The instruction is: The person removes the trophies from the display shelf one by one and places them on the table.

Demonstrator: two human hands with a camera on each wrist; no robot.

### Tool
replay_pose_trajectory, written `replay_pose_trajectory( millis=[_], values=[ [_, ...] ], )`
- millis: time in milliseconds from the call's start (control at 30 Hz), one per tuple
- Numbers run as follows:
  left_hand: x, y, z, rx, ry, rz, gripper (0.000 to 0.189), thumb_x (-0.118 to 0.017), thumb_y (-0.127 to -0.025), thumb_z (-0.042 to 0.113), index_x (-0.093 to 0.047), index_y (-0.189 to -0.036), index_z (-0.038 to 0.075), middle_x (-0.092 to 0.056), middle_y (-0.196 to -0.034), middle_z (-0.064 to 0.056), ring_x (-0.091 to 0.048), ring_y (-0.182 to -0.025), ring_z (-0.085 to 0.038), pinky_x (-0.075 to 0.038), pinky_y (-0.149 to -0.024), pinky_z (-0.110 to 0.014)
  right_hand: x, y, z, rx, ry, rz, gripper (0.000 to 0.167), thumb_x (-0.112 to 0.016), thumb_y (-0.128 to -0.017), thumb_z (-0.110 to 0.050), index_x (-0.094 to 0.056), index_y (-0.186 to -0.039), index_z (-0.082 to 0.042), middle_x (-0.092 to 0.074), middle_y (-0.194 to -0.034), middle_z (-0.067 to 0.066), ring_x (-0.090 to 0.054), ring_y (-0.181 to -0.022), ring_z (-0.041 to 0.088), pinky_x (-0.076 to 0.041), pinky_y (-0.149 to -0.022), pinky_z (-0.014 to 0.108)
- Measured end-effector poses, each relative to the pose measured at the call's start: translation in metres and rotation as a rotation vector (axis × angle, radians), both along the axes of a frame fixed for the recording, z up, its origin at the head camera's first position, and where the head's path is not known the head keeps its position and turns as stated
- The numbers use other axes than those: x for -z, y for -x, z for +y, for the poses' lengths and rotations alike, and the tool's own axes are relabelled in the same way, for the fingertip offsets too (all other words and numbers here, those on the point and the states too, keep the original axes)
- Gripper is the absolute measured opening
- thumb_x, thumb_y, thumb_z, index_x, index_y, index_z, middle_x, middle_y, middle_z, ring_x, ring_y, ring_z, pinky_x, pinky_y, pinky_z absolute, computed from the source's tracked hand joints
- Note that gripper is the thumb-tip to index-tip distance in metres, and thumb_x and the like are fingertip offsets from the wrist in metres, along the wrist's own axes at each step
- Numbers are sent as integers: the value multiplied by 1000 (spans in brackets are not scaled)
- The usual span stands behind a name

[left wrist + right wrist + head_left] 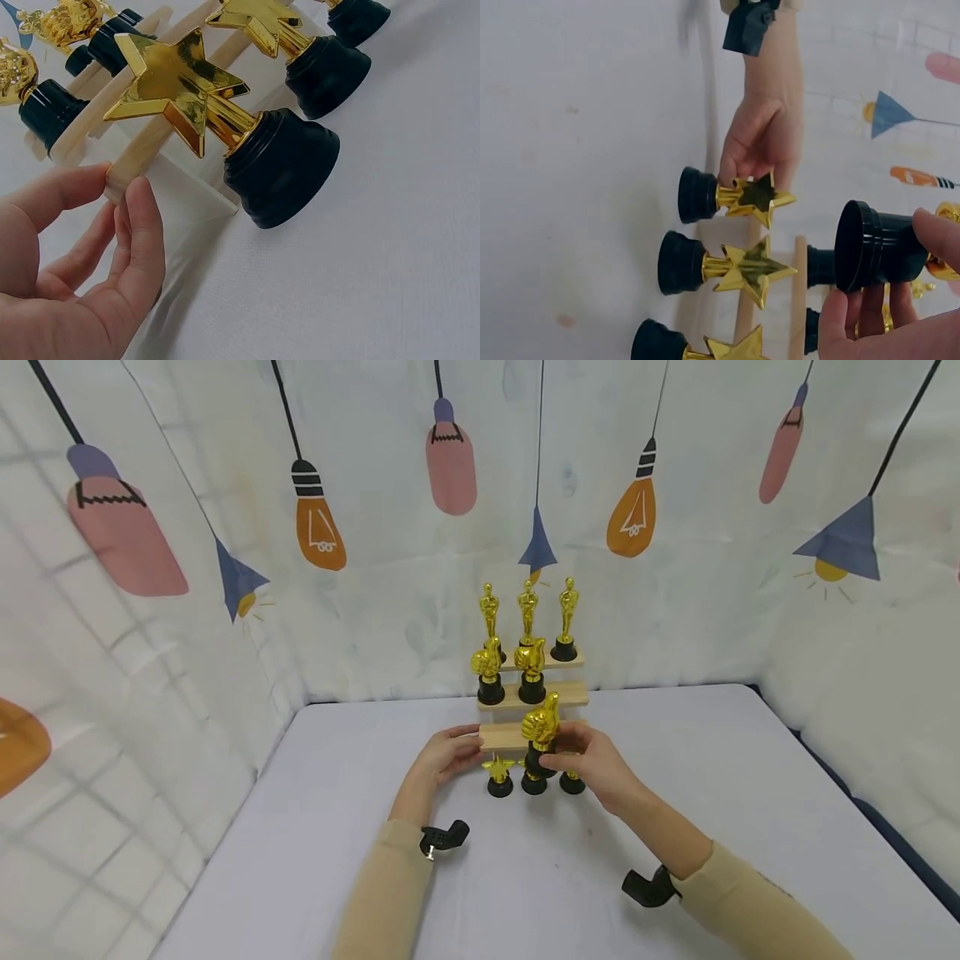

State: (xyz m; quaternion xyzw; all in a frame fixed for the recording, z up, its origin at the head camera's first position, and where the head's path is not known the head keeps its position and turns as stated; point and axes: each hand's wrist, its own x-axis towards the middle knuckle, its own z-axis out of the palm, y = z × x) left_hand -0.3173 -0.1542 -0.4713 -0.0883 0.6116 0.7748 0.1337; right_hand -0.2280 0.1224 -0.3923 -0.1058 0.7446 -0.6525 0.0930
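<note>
My right hand (606, 770) grips a gold thumbs-up trophy (540, 727) by its black base, holding it in front of the lowest board of a wooden tiered rack (498, 737). In the right wrist view that base (877, 244) is tilted sideways between thumb and fingers. My left hand (438, 760) pinches the left end of the lowest board (139, 154) between thumb and fingertips. Two more thumbs-up trophies (531, 670) stand on the middle board. Gold star trophies, one nearest my left hand (184, 86), stand in a row before the rack; the held trophy partly hides them.
Three gold figure statuettes (527, 610) stand on the rack's top board. White tabletop (360, 777) surrounds the rack. Behind it hangs a white cloth backdrop (375, 627) printed with lamps. Each wrist wears a black camera mount (648, 888).
</note>
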Motion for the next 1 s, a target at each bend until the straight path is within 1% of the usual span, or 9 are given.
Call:
replay_pose_trajectory(
  millis=[167,400,567,733,867,1000],
  values=[
    [1,-1,0,-5,-10,-2,49,-69,-95,-4,-56,-142,-2,-61,-130,-26,-69,-96,-21,-61,-81,-28,3,-4,-5,7,12,-1,47,-81,-89,-9,-62,-131,-1,-63,-125,11,-55,-114,28,-49,-100,42],
    [0,-1,1,0,-12,0,50,-67,-95,-5,-54,-144,-4,-59,-132,-27,-69,-95,-21,-61,-81,-28,9,-10,-12,-20,24,3,47,-80,-90,-10,-61,-131,3,-63,-126,14,-56,-116,30,-50,-97,39],
    [1,-1,0,-3,-4,-11,51,-67,-95,-5,-54,-144,-4,-58,-132,-28,-69,-94,-21,-61,-81,-28,17,-13,-17,-37,26,-36,47,-82,-89,-10,-62,-129,1,-65,-122,12,-57,-112,29,-53,-91,35],
    [2,1,-1,0,-6,-17,50,-69,-95,-3,-55,-144,-2,-58,-132,-26,-68,-95,-21,-61,-81,-28,22,-14,-22,-36,28,-47,47,-82,-88,-9,-63,-130,1,-65,-122,11,-58,-110,29,-54,-92,36],
    [0,0,-1,11,-14,-10,51,-68,-96,-3,-54,-144,-2,-57,-133,-26,-68,-96,-22,-61,-81,-27,26,-15,-26,-22,21,-78,47,-83,-87,-8,-63,-129,1,-65,-123,11,-57,-110,28,-55,-93,35],
    [-1,-1,0,15,-16,-11,51,-68,-96,-3,-53,-145,-2,-57,-134,-26,-67,-97,-22,-61,-81,-27,31,-16,-30,-39,14,-85,47,-82,-87,-8,-62,-129,3,-64,-123,13,-58,-109,28,-55,-92,34]
  ],
)
